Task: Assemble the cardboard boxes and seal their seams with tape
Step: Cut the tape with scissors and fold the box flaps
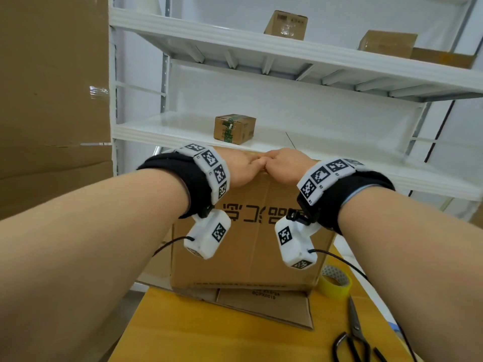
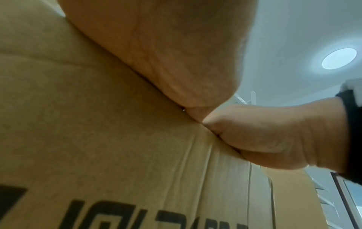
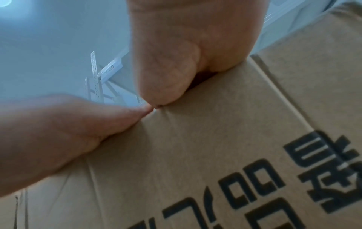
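Observation:
A brown cardboard box [image 1: 251,244] with black printed characters stands upright on the wooden table [image 1: 183,330]. Both hands meet at the middle of its top edge. My left hand [image 1: 243,168] and right hand [image 1: 285,165] hook over that edge, knuckles up and thumbs touching; the fingers are hidden behind the far side. In the left wrist view my left hand [image 2: 166,54] presses against the box [image 2: 98,139], with the right hand [image 2: 274,136] beside it. In the right wrist view my right hand [image 3: 186,54] and left hand [image 3: 68,131] touch thumb tips on the box's [image 3: 215,147] edge.
A flat cardboard sheet [image 1: 261,307] lies under the box. A yellowish tape roll [image 1: 335,283] and black-handled scissors [image 1: 352,338] lie at the table's right. Behind stands a white shelf rack [image 1: 183,131] holding a small box [image 1: 234,129]. Large cartons [image 1: 52,100] stand at the left.

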The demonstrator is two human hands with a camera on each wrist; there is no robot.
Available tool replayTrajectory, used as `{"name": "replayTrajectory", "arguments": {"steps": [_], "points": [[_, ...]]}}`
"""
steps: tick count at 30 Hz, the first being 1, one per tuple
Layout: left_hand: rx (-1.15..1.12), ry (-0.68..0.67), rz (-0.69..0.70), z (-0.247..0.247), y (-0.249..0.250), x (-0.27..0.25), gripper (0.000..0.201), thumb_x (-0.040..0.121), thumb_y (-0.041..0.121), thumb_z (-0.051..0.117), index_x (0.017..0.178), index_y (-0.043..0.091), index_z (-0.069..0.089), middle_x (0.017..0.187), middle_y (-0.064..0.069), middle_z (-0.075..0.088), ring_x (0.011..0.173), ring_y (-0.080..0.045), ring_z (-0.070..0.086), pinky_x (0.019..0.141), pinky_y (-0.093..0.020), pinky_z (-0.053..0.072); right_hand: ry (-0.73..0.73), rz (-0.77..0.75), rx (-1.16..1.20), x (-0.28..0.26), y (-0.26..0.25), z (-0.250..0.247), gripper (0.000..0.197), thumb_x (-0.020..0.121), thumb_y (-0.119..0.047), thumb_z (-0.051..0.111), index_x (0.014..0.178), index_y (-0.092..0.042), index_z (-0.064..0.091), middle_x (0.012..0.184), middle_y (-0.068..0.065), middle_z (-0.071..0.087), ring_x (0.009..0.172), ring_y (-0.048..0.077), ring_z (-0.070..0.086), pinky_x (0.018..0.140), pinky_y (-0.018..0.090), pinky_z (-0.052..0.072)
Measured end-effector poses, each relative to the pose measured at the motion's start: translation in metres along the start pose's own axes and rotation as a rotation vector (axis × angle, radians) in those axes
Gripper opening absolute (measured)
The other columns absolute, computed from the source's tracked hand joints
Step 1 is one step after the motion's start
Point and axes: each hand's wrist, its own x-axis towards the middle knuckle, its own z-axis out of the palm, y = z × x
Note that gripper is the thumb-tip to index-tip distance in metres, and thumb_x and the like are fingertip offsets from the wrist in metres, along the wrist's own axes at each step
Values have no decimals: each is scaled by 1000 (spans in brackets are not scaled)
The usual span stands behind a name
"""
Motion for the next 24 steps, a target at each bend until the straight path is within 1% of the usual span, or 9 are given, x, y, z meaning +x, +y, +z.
{"name": "replayTrajectory", "arguments": {"steps": [5,8,10,14,17,18,20,22,24], "points": [[112,-29,-127,-2,11,7,43,104,26,24,130,8,53,125,-12,58,115,-26,54,99,-36,41,463,228,272,-10,47,1,37,94,-13,44,124,-20,63,124,2,65,105,21,60,89,32,47],[142,18,-138,-5,28,13,28,96,19,38,111,5,58,89,-6,57,81,-22,56,65,-31,43,720,435,521,-26,85,4,36,97,-11,41,128,-19,55,111,1,61,82,17,48,72,26,39],[84,76,-138,-3,40,17,24,90,19,43,111,10,50,86,-5,57,74,-20,57,56,-31,43,708,602,671,-33,109,8,36,99,-7,38,132,-14,50,107,3,56,80,19,50,64,23,36],[65,84,-61,10,62,33,37,92,27,35,126,18,44,95,-5,60,77,-22,59,67,-35,52,629,742,737,-38,138,21,35,104,-9,28,127,4,52,130,22,57,119,37,55,89,38,42],[143,118,-12,19,73,38,43,99,38,24,130,18,47,106,-6,59,87,-25,58,67,-30,43,735,778,1015,-38,151,37,44,105,-33,29,96,-7,63,108,15,68,96,32,62,86,39,46],[182,123,-4,22,75,40,45,102,36,21,130,15,49,114,-11,59,97,-29,58,72,-32,43,700,788,1059,-35,162,46,40,103,-34,35,87,-10,62,105,11,73,87,27,66,80,37,51],[254,121,-7,26,77,43,41,103,25,23,125,8,53,122,-15,57,106,-32,57,79,-36,43,341,676,813,-31,182,70,16,97,-24,55,91,-12,63,110,2,74,91,19,71,82,34,56],[213,141,-25,29,76,50,35,99,23,29,108,7,58,110,-14,59,94,-30,57,72,-34,41,50,760,762,-33,202,102,29,98,-20,58,122,-5,61,120,-3,67,95,17,68,76,23,57],[184,127,-64,33,78,59,27,93,26,33,85,10,54,92,-10,58,74,-25,52,64,-32,39,-69,784,849,-38,217,135,36,100,-17,49,136,-13,50,124,7,59,82,15,61,51,15,52]]}}
